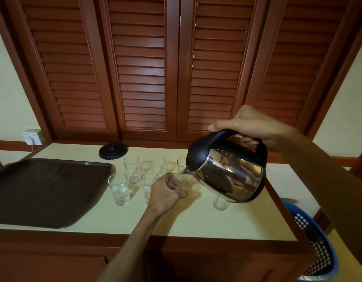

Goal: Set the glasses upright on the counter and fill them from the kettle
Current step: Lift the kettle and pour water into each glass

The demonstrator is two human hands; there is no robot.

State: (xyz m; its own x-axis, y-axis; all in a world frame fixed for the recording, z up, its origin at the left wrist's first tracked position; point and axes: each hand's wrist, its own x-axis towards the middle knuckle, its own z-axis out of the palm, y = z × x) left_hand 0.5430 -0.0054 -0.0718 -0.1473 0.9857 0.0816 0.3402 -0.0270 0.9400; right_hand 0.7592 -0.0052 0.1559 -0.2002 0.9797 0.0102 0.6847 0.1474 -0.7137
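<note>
Several clear glasses stand upright on the cream counter (196,220). My right hand (251,127) grips the black handle of a steel kettle (229,174), which is tilted left, and water runs from its spout. My left hand (166,192) is wrapped around the glass (179,180) under the spout. The front left glass (119,188) has water in it. Two more glasses (132,168) (158,165) stand behind, another (148,185) is just left of my left hand, and one (221,203) is partly hidden below the kettle.
A dark brown tray (43,190) lies at the counter's left. The black kettle base (113,151) sits at the back by the louvred shutters. A wall socket (33,137) is at far left. A blue basket (316,245) stands off the counter's right edge.
</note>
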